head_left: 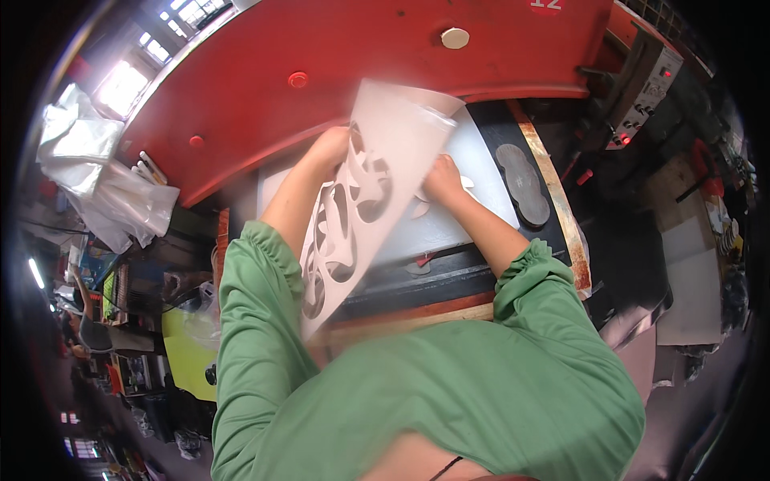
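Note:
A large pale sheet (401, 120) with several curved cut-out holes stands tilted above the work surface, slightly blurred. My left hand (330, 149) grips its left edge, the fingers partly hidden behind it. My right hand (442, 179) is closed beside the sheet's right edge; what its fingers hold is hidden. Close to that hand, small white cut pieces (468, 187) lie on the white cutting board (491, 172). A grey sole-shaped metal plate (523, 186) rests on the dark bed to the right of the board.
A red machine beam (361, 48) with round buttons spans the far side. Its control box (646, 96) with red lights stands at the right. Clear plastic bags (88, 160) hang at the left. A rusty edge strip (553, 192) borders the bed.

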A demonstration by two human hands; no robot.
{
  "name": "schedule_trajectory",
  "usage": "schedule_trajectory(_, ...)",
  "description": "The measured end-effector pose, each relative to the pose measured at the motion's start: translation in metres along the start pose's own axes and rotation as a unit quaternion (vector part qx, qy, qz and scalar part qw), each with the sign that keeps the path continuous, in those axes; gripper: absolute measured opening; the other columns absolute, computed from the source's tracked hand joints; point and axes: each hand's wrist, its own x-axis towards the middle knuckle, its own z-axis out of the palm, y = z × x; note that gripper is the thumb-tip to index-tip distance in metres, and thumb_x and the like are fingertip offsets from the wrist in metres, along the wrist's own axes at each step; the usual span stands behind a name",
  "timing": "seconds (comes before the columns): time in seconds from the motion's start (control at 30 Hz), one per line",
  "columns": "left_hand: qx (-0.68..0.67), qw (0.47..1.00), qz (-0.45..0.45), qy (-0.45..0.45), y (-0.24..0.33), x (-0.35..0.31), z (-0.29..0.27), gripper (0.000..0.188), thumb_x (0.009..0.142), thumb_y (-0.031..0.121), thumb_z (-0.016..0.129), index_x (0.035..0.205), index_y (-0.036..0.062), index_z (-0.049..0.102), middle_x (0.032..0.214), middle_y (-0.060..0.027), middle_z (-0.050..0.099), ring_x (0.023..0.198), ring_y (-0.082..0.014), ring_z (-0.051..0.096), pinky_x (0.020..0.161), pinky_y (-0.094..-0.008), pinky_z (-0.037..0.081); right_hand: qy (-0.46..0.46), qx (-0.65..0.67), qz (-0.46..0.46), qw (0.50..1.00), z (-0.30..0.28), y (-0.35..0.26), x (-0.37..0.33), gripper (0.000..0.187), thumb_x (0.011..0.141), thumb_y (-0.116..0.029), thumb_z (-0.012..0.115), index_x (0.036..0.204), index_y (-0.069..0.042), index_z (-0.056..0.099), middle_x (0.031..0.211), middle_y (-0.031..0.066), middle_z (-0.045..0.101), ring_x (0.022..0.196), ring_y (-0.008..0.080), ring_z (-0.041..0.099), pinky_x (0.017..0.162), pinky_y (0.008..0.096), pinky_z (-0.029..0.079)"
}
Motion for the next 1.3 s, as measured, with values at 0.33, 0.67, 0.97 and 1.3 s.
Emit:
schedule_trajectory(0.33, 0.249, 0.965, 0.053, 0.058, 0.079, -0.014, 0.01, 0.018, 0.079, 0.006, 0.047, 0.07, -0.0016, 0.062, 0.068, -0.0125, 0.056, 0.056, -0.0223, 0.056, 0.047, -0.0395, 0.042, 0.149, 0.242, -0.139, 0.949, -0.022, 0.005, -0.021, 0.038, 0.078, -0.023, 0.072, 0.111, -0.007, 0.066, 0.099, 0.0142, 0.067, 0.088, 0.0296, 0.064, 0.079, 0.0402, 0.051)
schedule_trajectory(0.67, 0.282, 0.958, 0.043, 0.041, 0.095, -0.013, 0.017, 0.023, 0.084, 0.019, 0.058, 0.086, 0.0016, 0.073, 0.083, -0.0136, 0.069, 0.073, -0.023, 0.064, 0.065, -0.0372, 0.049, 0.056, 0.504, -0.065, 0.859, -0.011, -0.045, 0.003, 0.039, 0.087, -0.024, 0.064, 0.12, -0.004, 0.059, 0.106, 0.0135, 0.063, 0.092, 0.0266, 0.062, 0.082, 0.0386, 0.051)
schedule_trajectory(0.97, 0.065, 0.979, 0.174, -0.088, 0.056, -0.052, -0.002, 0.06, 0.089, 0.042, 0.068, 0.128, -0.0028, 0.056, 0.123, -0.0171, 0.061, 0.108, -0.0235, 0.06, 0.091, -0.035, 0.049, -0.127, 0.725, -0.018, 0.677, -0.031, -0.093, -0.047, 0.039, 0.088, -0.024, 0.063, 0.121, -0.003, 0.058, 0.108, 0.0135, 0.063, 0.094, 0.0261, 0.062, 0.082, 0.0383, 0.052)
schedule_trajectory(1.3, 0.055, 0.989, 0.096, -0.102, -0.071, -0.119, -0.012, 0.05, 0.087, 0.015, 0.065, 0.134, 0.0, 0.054, 0.11, -0.0072, 0.066, 0.095, -0.0118, 0.06, 0.086, -0.0254, 0.047, -0.1, 0.726, 0.021, 0.68, -0.03, -0.113, -0.085, 0.04, 0.09, -0.023, 0.062, 0.123, -0.002, 0.057, 0.109, 0.0136, 0.062, 0.095, 0.0255, 0.062, 0.083, 0.038, 0.052)
